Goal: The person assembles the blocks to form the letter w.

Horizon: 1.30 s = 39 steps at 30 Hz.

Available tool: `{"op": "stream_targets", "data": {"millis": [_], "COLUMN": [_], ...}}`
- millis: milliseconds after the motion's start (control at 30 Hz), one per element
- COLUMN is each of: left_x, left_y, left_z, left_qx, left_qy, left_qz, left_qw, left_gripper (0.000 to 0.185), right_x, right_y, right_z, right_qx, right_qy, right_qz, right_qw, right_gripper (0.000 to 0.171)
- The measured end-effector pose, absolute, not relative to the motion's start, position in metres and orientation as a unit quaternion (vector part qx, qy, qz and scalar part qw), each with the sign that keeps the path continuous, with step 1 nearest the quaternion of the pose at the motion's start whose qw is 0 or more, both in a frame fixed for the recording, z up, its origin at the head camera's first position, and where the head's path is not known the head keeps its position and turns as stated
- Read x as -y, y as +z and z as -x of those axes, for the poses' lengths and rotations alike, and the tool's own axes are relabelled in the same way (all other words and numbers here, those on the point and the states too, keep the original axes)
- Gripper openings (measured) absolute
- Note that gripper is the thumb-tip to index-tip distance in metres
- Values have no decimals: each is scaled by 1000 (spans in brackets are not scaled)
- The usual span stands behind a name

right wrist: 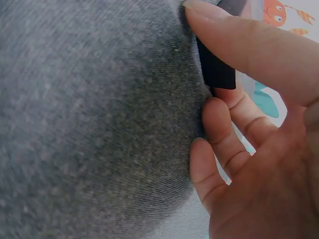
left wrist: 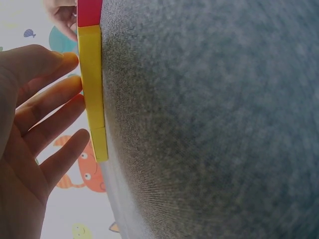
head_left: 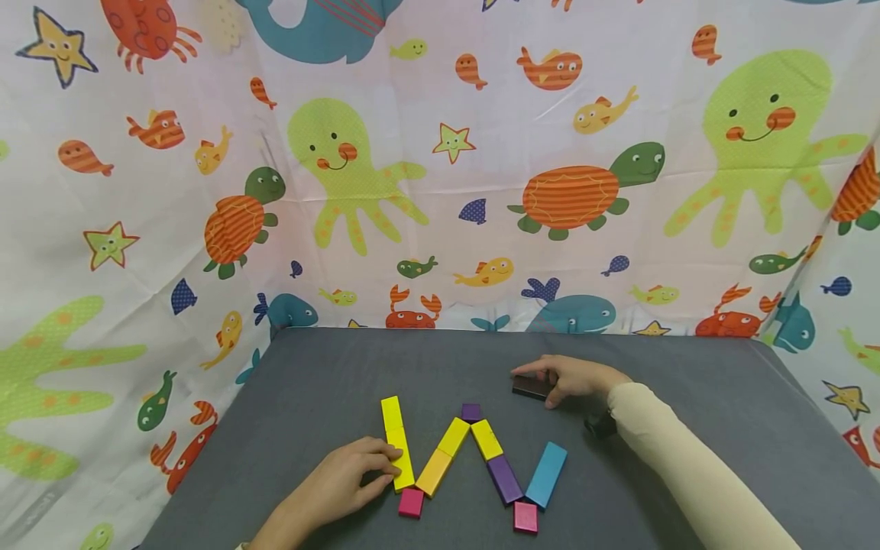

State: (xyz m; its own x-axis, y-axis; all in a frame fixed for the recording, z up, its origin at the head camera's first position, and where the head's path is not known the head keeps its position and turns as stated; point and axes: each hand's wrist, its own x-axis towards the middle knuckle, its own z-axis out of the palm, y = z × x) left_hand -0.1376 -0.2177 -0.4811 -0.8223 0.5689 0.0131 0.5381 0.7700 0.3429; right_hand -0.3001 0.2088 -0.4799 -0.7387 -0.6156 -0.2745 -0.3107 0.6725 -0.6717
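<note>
Coloured flat blocks lie in a zigzag on the grey table (head_left: 687,397). My left hand (head_left: 385,467) rests beside the leftmost stroke, its straight fingers (left wrist: 70,89) touching the side of the yellow block (head_left: 402,458) (left wrist: 92,89). A pink block (head_left: 411,502) (left wrist: 89,11) sits at that stroke's near end. My right hand (head_left: 546,384) lies farther back and pinches a black block (head_left: 529,387) (right wrist: 215,69) between thumb (right wrist: 239,45) and curled fingers, with the block on the table. A blue block (head_left: 547,474) forms the zigzag's right stroke.
The zigzag also holds more yellow blocks (head_left: 443,454), purple blocks (head_left: 505,479) and a second pink block (head_left: 525,517). A sea-animal patterned curtain (head_left: 440,191) walls the table at the back and both sides. A dark wrist strap (head_left: 600,425) sits on my right wrist.
</note>
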Motion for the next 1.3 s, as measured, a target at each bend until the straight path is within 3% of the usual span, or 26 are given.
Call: {"op": "stream_targets", "data": {"millis": [533,1000,1200,1300], "left_x": [217,217,217,217], "left_y": [-481,-481,-481,-480], "left_z": [137,138,139,139], "left_qx": [-942,-942,-941,-941], "left_qy": [168,162,161,162], "left_qz": [-288,-290,-292,-292], "left_qw": [50,48,52,53], "left_gripper": [15,15,15,15], "right_x": [-225,-260,-267,-275], "right_y": [-482,-483,-482,-482], "right_z": [284,225,204,201], "right_qx": [-886,-919,-937,-930], "right_qy": [-327,-293,-259,-271], "right_qz": [271,249,227,238], "right_qw": [188,86,59,73], "right_gripper": [69,64,74,81]}}
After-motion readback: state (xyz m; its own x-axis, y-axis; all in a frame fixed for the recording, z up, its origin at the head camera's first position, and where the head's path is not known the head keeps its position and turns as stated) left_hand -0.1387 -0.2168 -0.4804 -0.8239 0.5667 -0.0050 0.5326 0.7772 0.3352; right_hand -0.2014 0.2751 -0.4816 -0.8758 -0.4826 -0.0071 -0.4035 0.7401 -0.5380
